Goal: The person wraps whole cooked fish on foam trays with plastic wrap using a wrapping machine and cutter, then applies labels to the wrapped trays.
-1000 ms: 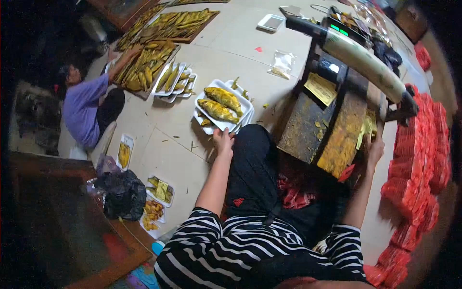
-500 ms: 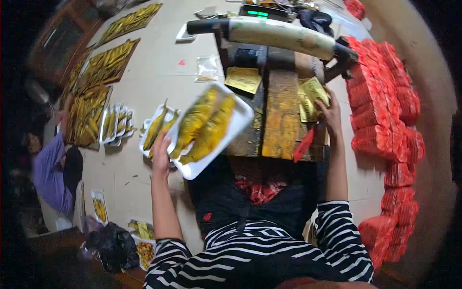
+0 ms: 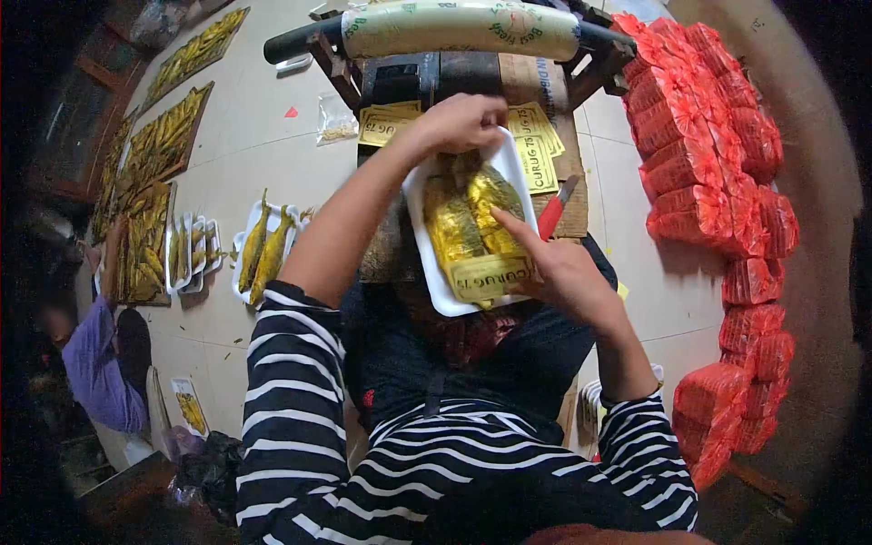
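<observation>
A white foam tray with two yellow fish lies tilted over the work block in front of me. The fish look glossy, and a yellow printed label lies across their lower end. My left hand is at the tray's far edge with its fingers curled closed; what they pinch is hidden. Over the right rim sits my right hand, its index finger stretched onto a fish and its thumb side at the label's end. More yellow labels and a red-handled knife lie on the block.
A film roll spans a stand at the far side. Red-wrapped packs are stacked right. On the left are trays of fish, fish-covered boards and a person in a purple sleeve. A black bag lies lower left.
The fish tray has moved from the left onto the block before me. My left hand has shifted to its far edge. My right hand has come from the label pile to the tray; a label now lies on the fish.
</observation>
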